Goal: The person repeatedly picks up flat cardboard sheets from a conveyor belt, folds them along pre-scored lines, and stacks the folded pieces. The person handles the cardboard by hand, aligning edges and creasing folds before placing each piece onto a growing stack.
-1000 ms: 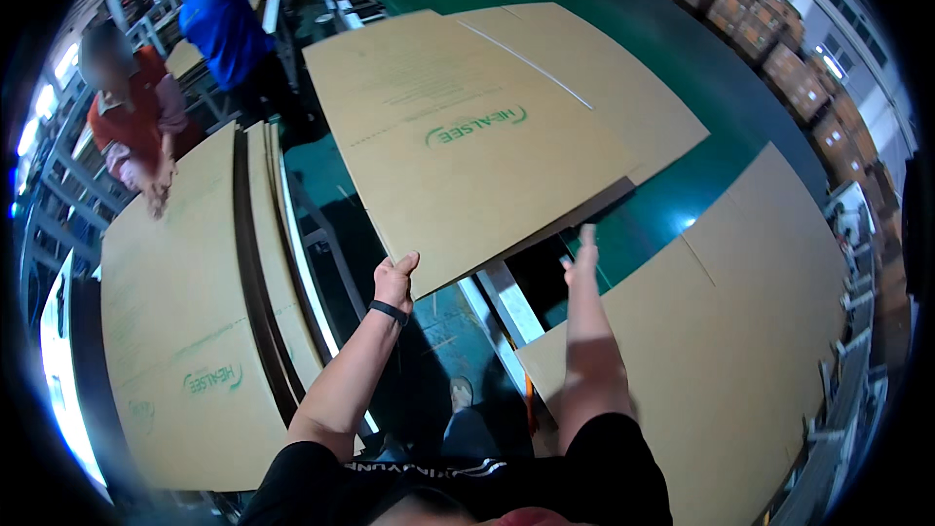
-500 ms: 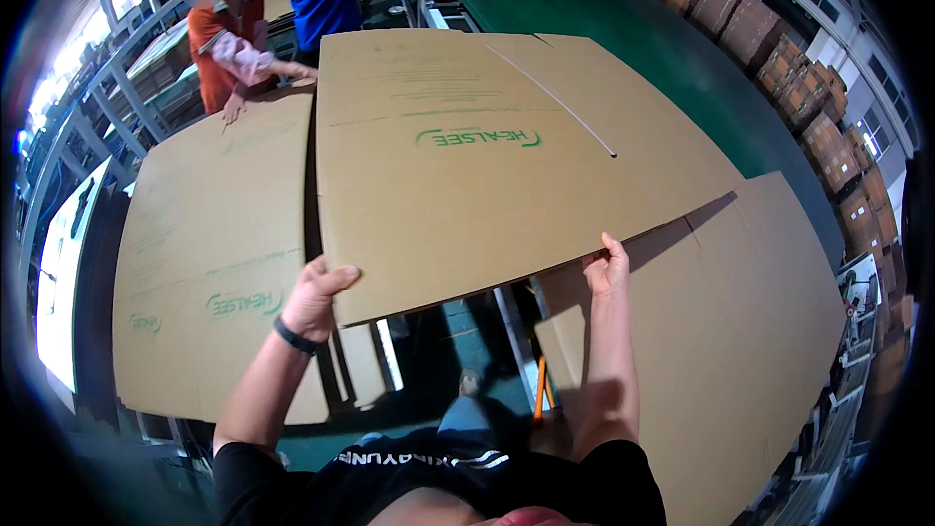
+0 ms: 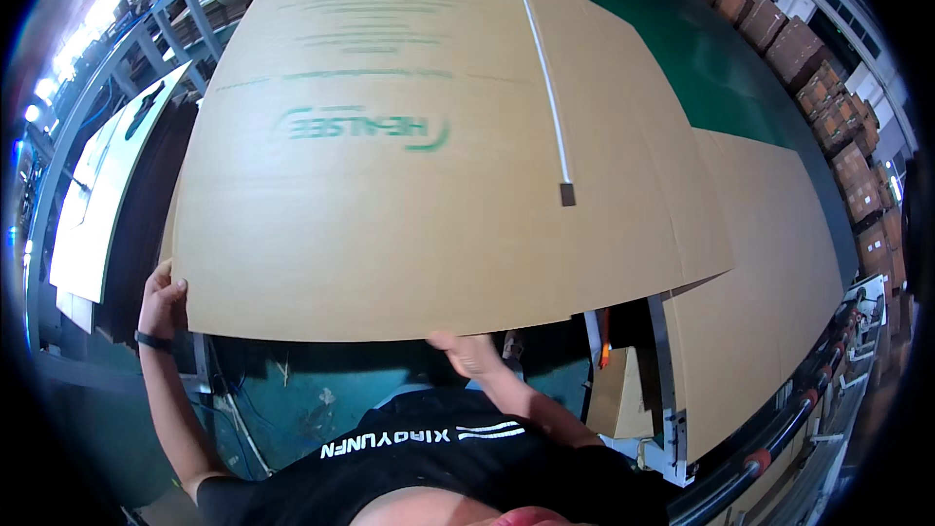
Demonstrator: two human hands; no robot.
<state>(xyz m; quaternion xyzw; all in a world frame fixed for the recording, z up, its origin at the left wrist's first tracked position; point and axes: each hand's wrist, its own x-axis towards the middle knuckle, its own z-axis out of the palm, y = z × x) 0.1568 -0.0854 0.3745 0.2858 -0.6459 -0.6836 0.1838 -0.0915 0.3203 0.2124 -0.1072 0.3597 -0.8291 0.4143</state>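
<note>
Grip: left hand [image 3: 161,294] clasps 9 o'clock corner, right hand [image 3: 467,353] grasps 6 o'clock edge of large flat brown cardboard sheet [image 3: 419,156] | sheet raised, filling view, hands wide apart, likely for balance | second cardboard sheet [image 3: 760,312] at 3 o'clock.

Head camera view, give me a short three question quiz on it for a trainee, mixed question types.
1. True or false: both hands grip the near edge of the large cardboard sheet.
2. Multiple choice: what is on the wrist of the left hand? A) a dark band B) a white glove C) nothing
3. Fill in: the floor beyond the sheet is painted ____.

Key:
1. True. The left hand holds the near left corner and the right hand holds the near edge from below, close to the middle.
2. A. A dark band circles that wrist.
3. Green. Stacked brown cartons line its far right side.
</note>
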